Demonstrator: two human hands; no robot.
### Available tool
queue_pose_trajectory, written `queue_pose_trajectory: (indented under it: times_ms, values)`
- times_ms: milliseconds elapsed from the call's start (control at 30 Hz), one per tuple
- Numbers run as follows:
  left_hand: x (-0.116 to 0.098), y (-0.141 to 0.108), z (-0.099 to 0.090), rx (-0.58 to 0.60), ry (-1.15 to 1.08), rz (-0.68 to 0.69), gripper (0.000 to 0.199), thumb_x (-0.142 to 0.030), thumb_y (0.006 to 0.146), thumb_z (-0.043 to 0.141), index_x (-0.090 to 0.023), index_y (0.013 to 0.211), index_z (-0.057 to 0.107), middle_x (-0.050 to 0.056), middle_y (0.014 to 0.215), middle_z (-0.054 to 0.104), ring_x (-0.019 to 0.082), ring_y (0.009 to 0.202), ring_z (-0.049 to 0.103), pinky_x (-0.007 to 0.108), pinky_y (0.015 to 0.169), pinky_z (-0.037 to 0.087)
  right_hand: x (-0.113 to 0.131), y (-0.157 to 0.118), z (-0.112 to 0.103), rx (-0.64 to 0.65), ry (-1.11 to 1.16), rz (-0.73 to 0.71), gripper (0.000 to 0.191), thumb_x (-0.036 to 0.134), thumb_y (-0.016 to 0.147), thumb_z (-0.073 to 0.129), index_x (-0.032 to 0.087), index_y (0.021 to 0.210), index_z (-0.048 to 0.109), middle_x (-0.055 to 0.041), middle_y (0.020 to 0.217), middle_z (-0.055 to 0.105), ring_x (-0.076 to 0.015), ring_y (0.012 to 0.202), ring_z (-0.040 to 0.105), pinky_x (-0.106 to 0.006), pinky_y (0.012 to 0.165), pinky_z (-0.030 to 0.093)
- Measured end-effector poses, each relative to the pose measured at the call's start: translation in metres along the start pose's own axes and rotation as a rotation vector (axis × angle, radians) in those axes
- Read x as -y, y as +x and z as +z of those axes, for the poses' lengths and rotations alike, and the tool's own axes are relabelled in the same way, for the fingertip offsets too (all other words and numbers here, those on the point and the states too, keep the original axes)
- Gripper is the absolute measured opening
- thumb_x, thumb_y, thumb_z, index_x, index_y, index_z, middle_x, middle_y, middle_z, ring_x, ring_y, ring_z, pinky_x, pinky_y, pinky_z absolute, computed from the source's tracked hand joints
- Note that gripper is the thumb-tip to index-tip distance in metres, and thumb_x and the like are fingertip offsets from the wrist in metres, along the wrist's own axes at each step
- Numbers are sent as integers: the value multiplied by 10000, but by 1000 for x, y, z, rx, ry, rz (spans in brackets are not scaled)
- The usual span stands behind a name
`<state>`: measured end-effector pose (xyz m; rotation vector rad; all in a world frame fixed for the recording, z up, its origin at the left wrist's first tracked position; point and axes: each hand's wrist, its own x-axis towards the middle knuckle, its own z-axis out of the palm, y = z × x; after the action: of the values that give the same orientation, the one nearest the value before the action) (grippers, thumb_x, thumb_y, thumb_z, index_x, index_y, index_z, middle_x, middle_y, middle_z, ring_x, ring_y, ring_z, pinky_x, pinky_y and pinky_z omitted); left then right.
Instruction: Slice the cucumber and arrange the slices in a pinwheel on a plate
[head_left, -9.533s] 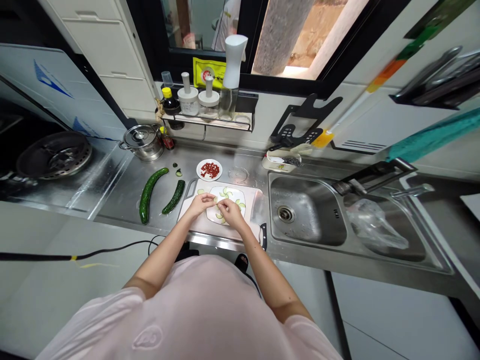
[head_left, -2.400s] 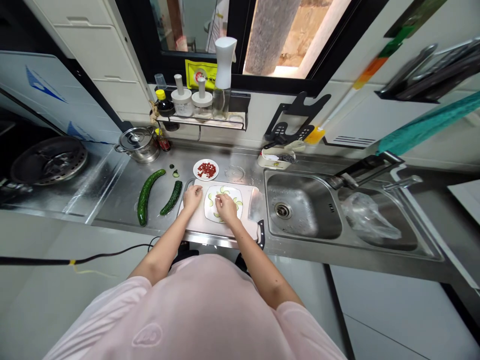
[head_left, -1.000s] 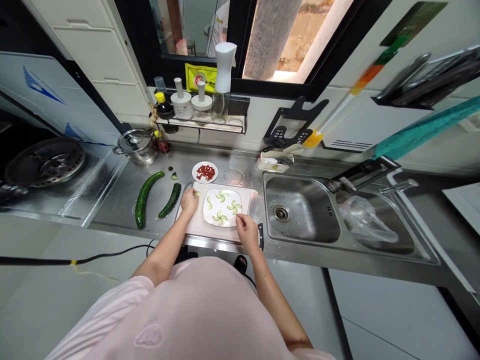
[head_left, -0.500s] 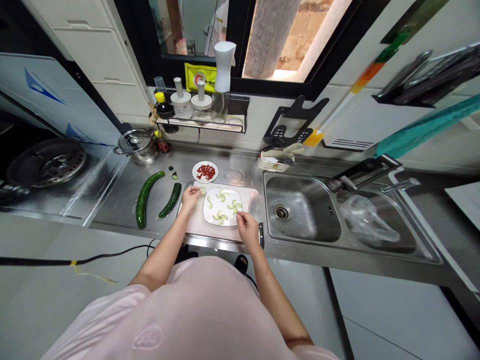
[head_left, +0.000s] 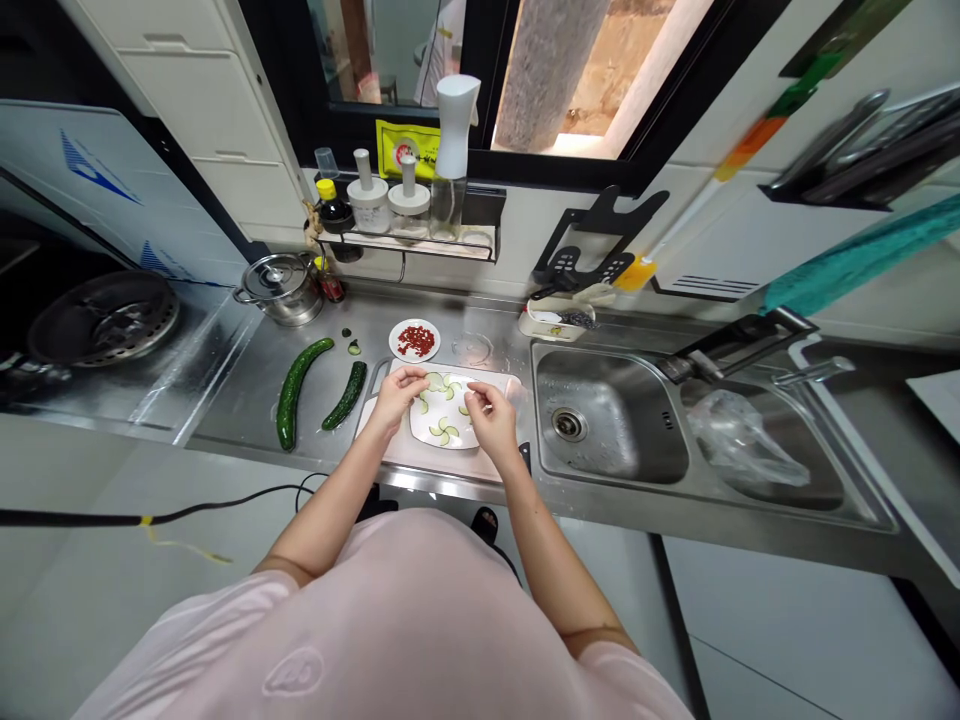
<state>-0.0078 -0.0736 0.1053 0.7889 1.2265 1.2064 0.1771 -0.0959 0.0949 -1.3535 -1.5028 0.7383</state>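
My left hand (head_left: 397, 402) pinches a thin, pale-green cucumber slice (head_left: 434, 382) over the far left part of a white plate (head_left: 450, 443). Across from it, my right hand (head_left: 491, 418) hovers above the plate's right side, its fingertips pressed together; whatever they hold is too small to make out. Cut cucumber pieces (head_left: 444, 432) lie on the plate in pinwheel shapes, some partly covered by my hands. Under the plate is a light cutting board (head_left: 397, 452). Just behind stands a small white dish (head_left: 395, 343) of chopped red pieces (head_left: 417, 341).
Left of the board lie a long cucumber (head_left: 291, 395), a shorter cut cucumber (head_left: 346, 397) and small end bits (head_left: 354, 347). A lidded pot (head_left: 279, 290) stands behind them. To the right is a steel sink (head_left: 611, 440) beside a basin holding a plastic bag (head_left: 742, 440).
My left hand has moved right with the cucumber slice, from beside the plate to over it. My right hand has lifted away from the plate's right pinwheel and moved farther back.
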Motion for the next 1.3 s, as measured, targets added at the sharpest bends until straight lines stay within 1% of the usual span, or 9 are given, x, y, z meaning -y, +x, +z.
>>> queue_pose_trajectory:
  times_ms: [133, 267, 400, 467, 533, 667, 800, 1067, 1300]
  values:
    - [-3, -6, 6, 74, 35, -2, 318, -280, 580, 772, -157, 838, 631, -16, 686, 581, 57, 555, 479, 174, 482, 297, 11, 8, 9, 62, 51, -2, 264, 369, 815, 562, 204, 1010, 629, -47, 891, 650, -168, 776, 579, -288, 677, 463]
    - [-8, -15, 14, 189, 37, 82, 298, -269, 593, 777, -147, 823, 632, -1, 723, 587, 78, 657, 536, 183, 580, 390, 20, 13, 17, 125, 139, 19, 206, 392, 804, 568, 201, 843, 636, -44, 863, 652, -176, 803, 586, -283, 666, 461]
    - [-10, -20, 16, 203, 7, 46, 369, -337, 628, 767, -168, 923, 623, -8, 728, 580, 55, 597, 511, 153, 482, 324, 27, 15, 17, 118, 264, 102, 231, 420, 786, 572, 195, 748, 609, -28, 774, 638, -170, 760, 583, -267, 625, 451]
    - [-9, -21, 15, 189, -53, -62, 405, -417, 668, 731, -182, 975, 607, 1, 748, 592, 47, 560, 499, 145, 429, 266, 29, 16, 15, 106, 312, 148, 243, 433, 770, 583, 193, 742, 606, -25, 772, 642, -166, 744, 583, -259, 603, 440]
    - [-5, -22, 13, 215, -147, -234, 422, -511, 709, 669, -175, 953, 599, 20, 756, 604, 50, 539, 502, 143, 406, 246, 31, 17, 13, 96, 340, 173, 247, 438, 759, 590, 192, 745, 611, -23, 782, 648, -163, 741, 584, -256, 605, 436]
    - [2, -27, 14, 403, -316, -596, 476, -607, 761, 550, -144, 863, 596, 43, 700, 599, 73, 502, 505, 152, 385, 244, 32, 19, 10, 88, 363, 171, 243, 434, 753, 596, 193, 753, 620, -23, 802, 656, -161, 767, 586, -270, 677, 448]
    - [2, -31, 19, 513, -419, -762, 536, -646, 778, 483, -129, 856, 604, 71, 700, 613, 111, 526, 533, 172, 404, 273, 33, 18, 11, 98, 376, 171, 243, 435, 755, 592, 193, 750, 609, -26, 799, 649, -164, 773, 584, -276, 693, 453]
    - [-5, -26, 20, 523, -417, -727, 483, -630, 743, 546, -161, 839, 610, 84, 722, 617, 119, 513, 501, 188, 418, 230, 35, 14, 9, 180, 331, 155, 249, 442, 775, 556, 194, 770, 583, -43, 844, 644, -176, 806, 595, -285, 696, 481]
    - [-7, -26, 18, 514, -389, -711, 483, -615, 734, 570, -149, 846, 626, 90, 733, 617, 119, 513, 508, 193, 418, 254, 35, 12, 11, 225, 386, 138, 221, 411, 757, 585, 190, 755, 595, -37, 828, 631, -166, 802, 591, -288, 725, 481]
